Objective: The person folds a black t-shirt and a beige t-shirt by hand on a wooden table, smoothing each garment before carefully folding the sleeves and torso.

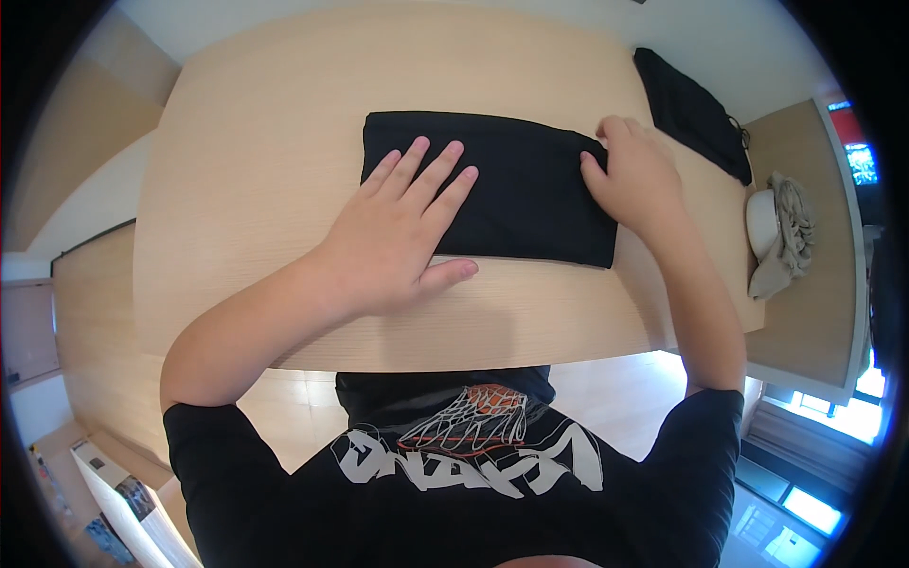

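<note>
A folded black cloth item [525, 192], likely a garment, lies flat on the light wood table [270, 106] in front of me. My left hand [398, 220] rests palm down across its left part, fingers spread, with the thumb over the bare wood just below the cloth's near edge. At the cloth's upper right corner is my right hand [635, 170], its thumb on the cloth and its fingers curled by the corner. Whether the right fingers pinch the fabric cannot be made out.
Another folded black cloth item [692, 113] with a cord lies at the table's far right edge. Nearer me on the right, a white rounded object [762, 224] sits beside crumpled grey-beige fabric [788, 238], against a wooden side panel [817, 284].
</note>
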The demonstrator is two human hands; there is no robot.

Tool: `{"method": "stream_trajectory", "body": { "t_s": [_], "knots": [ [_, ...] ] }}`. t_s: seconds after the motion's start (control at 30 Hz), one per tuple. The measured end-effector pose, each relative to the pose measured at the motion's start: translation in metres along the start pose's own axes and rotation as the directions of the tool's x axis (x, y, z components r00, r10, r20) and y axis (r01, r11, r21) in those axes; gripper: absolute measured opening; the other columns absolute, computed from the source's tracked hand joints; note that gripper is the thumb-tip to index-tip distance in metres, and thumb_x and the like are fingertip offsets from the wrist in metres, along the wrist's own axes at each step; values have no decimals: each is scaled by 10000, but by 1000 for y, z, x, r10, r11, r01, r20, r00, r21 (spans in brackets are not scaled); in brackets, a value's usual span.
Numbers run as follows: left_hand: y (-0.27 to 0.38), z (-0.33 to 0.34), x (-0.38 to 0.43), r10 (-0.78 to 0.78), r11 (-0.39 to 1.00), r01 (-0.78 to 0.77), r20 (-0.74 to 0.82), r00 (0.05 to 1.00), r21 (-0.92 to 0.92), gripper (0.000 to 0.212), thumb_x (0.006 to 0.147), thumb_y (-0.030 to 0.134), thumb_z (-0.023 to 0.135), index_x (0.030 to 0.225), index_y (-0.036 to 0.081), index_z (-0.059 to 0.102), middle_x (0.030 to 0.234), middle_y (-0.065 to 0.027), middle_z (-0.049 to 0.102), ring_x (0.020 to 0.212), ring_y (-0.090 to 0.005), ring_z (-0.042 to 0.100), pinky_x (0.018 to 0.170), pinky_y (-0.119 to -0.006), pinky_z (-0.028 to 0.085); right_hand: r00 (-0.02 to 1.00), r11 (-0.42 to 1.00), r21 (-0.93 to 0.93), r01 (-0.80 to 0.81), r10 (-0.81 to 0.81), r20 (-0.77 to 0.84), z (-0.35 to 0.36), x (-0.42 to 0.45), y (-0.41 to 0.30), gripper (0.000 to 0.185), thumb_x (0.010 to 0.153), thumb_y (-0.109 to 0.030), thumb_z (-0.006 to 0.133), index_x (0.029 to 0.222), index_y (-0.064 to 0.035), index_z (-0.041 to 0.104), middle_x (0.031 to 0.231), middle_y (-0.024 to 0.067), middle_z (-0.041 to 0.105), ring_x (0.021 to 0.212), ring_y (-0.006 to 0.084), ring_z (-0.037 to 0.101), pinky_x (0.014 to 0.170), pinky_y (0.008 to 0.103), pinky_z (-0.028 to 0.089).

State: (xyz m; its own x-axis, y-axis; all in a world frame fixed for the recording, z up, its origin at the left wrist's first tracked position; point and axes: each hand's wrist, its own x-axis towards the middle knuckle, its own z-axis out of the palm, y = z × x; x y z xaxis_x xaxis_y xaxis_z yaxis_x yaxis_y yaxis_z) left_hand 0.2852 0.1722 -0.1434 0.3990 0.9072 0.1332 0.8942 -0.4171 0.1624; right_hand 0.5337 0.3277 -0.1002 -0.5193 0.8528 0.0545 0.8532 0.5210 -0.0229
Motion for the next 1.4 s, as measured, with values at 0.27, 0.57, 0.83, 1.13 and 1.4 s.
{"method": "stream_trajectory", "body": {
  "t_s": [0.27, 0.57, 0.83, 1.13, 1.4],
  "knots": [
    [-2, -7, 2, 31, 998, -33, -38, 999, -46, 852, 916, 533, 546, 1522, -6, 286, 1595, -240, 230, 1487, -424, 185, 1213, -518, 140, 800, 794, 99, 599, -594, -76, 30, -16, -46, 715, 949, -484, 548, 1508, -79, 358, 1572, 148, 336, 1470, 373, 255, 1198, 503, 201],
    [-36, -19, 15, -485, 836, 486, -71, 872, 255, 808, 1007, 573, 314, 1523, -47, 263, 1617, -226, 182, 1523, -376, 56, 1215, -536, 29, 970, 944, 289, 161, -206, 130, -10, -12, -36, 667, 884, -365, 687, 1416, -38, 455, 1450, 223, 464, 1339, 394, 447, 1121, 432, 361],
    [-45, -20, 18, -473, 863, 481, -90, 876, 153, 801, 1005, 576, 323, 1506, -47, 301, 1608, -237, 201, 1519, -391, 66, 1206, -564, 31, 787, 920, 278, -276, 51, 615, -45, 69, -24, 782, 645, -374, 877, 1250, 49, 621, 1220, 210, 651, 1118, 320, 622, 969, 386, 482],
    [-50, -30, 15, -423, 906, 424, -74, 903, -7, 757, 965, 529, 478, 1460, -37, 393, 1584, -243, 261, 1507, -415, 115, 1195, -600, 48, 599, 634, 557, -536, -179, 781, -35, 80, -7, 591, 754, -168, 823, 1246, 62, 591, 1203, 194, 654, 1119, 295, 629, 987, 400, 497],
    [-63, -27, 24, -444, 779, 307, -135, 886, -547, 749, 932, 474, 608, 1439, -33, 393, 1527, -220, 372, 1460, -374, 297, 1195, -562, 142, 748, 345, 831, -437, -374, 548, -41, 43, -16, 681, 783, -19, 742, 1397, 28, 450, 1248, 131, 630, 1107, 196, 621, 982, 318, 492]
  ]
}}
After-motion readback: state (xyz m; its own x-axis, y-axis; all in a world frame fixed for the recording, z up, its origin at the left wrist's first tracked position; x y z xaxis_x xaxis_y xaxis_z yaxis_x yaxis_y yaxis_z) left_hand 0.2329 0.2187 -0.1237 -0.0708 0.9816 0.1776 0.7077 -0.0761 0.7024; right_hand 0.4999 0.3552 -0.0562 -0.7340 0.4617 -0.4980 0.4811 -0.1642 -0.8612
